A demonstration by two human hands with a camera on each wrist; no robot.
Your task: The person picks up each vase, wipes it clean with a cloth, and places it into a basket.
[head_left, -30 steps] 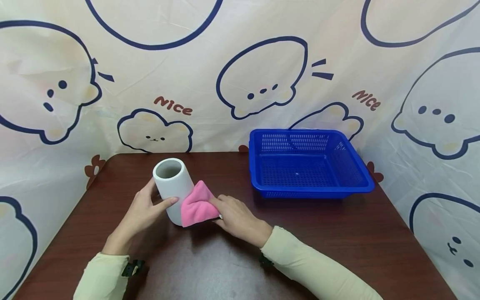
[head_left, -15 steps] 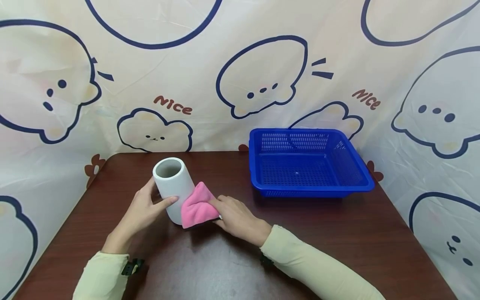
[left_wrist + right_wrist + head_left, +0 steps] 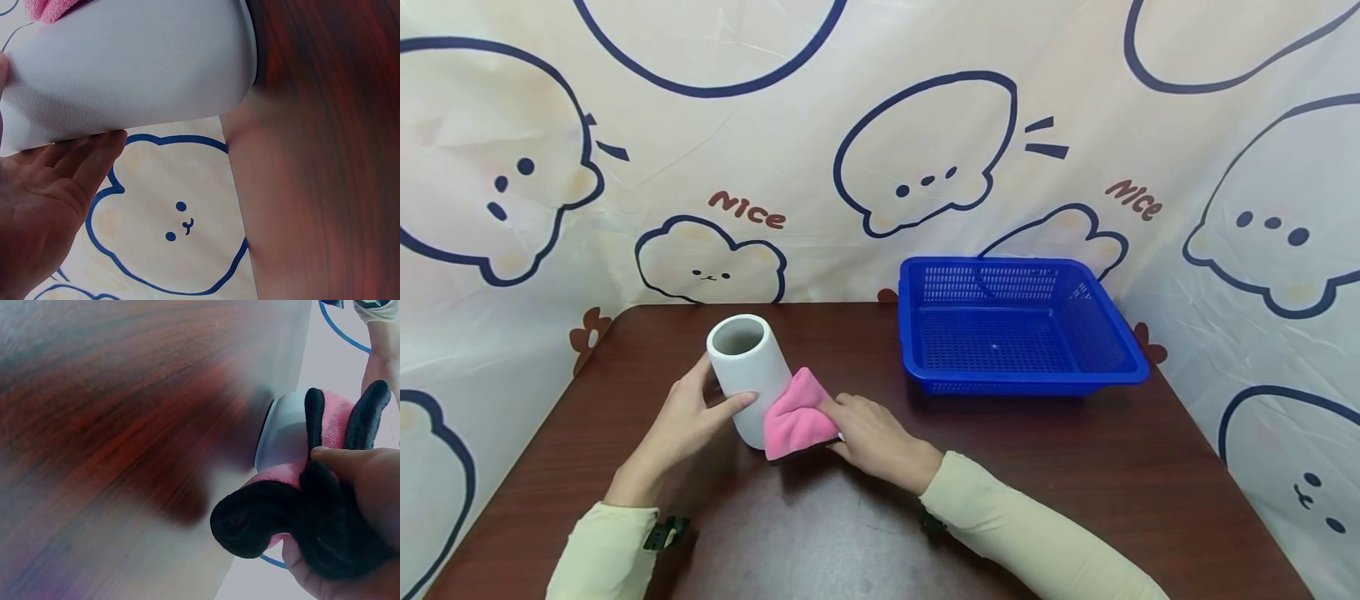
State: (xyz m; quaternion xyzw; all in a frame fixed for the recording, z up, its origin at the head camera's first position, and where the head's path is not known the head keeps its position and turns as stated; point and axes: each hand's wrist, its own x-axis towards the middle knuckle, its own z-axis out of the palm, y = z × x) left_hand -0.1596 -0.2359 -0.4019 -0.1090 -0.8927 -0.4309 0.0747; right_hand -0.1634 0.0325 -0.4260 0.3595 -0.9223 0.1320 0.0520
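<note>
A white, tapered vase (image 3: 748, 371) with a round open mouth stands on the brown table, left of the middle. My left hand (image 3: 681, 417) grips it from the left, thumb across the front and fingers behind. The left wrist view shows those fingers (image 3: 94, 156) against the smooth wall of the vase. In my right hand (image 3: 880, 437) is a bunched pink cloth (image 3: 797, 417) with a dark edge, pressed to the vase's right side. The right wrist view shows the thumb pinching the folded cloth (image 3: 256, 515), its black side outward.
A blue plastic basket (image 3: 1022, 379) with perforated walls stands at the back right of the table (image 3: 1000, 492). Behind the table hangs a pale sheet (image 3: 805, 125) with cartoon outlines, which also covers both sides.
The pink cloth and right hand have slid slightly down the vase's side. The left hand and the vase stay nearly where they were.
</note>
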